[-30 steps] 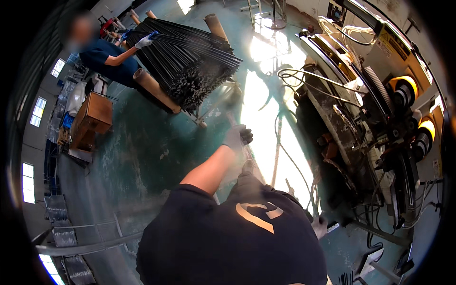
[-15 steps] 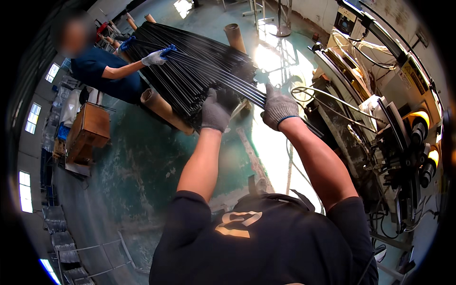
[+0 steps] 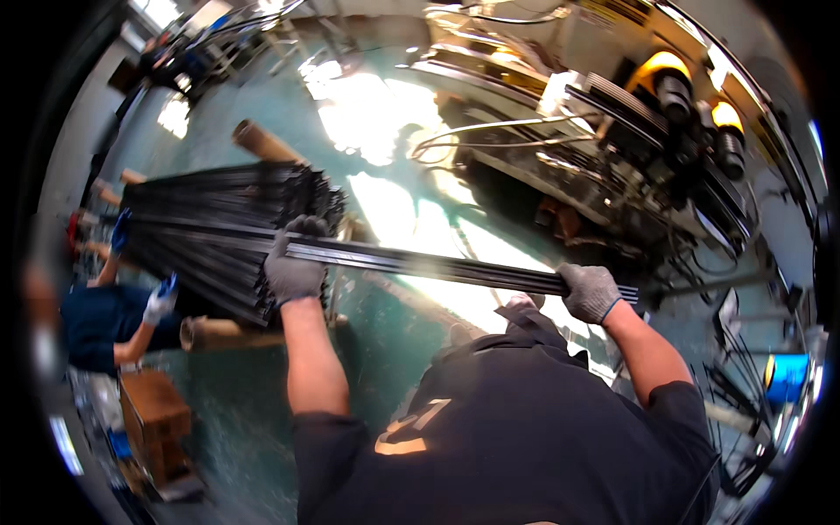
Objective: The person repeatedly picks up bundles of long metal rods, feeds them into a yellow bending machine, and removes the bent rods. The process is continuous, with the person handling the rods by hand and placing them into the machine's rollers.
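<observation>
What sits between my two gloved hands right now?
In the head view, only the bundle of black rods spans from left hand to right hand; green floor below.

Place: metalworking workshop | evidence: stacked black metal bars (image 3: 219,227), heavy machine with yellow motors (image 3: 665,79), loose cables (image 3: 472,131), green painted concrete floor (image 3: 385,324)
</observation>
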Demonstrator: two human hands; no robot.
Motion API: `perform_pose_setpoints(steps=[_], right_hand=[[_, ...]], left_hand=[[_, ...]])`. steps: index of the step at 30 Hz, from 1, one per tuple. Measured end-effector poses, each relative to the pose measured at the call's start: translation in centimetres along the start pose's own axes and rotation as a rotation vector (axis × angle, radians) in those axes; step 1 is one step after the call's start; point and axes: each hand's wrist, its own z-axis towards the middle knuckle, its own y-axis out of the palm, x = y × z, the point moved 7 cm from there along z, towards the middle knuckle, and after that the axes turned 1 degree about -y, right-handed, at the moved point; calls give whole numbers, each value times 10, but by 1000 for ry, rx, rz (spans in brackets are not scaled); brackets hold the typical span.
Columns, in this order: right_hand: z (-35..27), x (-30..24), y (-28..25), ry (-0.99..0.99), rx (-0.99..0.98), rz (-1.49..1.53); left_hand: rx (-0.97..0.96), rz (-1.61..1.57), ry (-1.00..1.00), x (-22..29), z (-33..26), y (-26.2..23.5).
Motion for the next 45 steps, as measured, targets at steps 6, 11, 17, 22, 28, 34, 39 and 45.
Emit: perform_pose_setpoints(steps=[6,11,17,22,28,34,39,45], right_hand=[[-149,240,-30,408,198,-131],[-240,365,-19,1198,1036,525],[-70,285,-37,477,1297,2569],[-54,370,-24,666,1446,2429],[-83,413,-78,706,1673,2193],[-51,435,-92,833,1800,1909],[5,417,-129,770,1935,1765],[36,451,-117,989,2113,1570]], left_hand=[[-7,-1,54,3,23,56],[-2,120,-10,-98,66,127],[-100,168,-176,-300,99,220],[-385,290,-300,-377,130,301],[-546,376,-272,-330,229,349],[-458,449,-325,-356,310,316],[-191,466,-274,-373,377,278],[-65,528,-384,-422,398,267]])
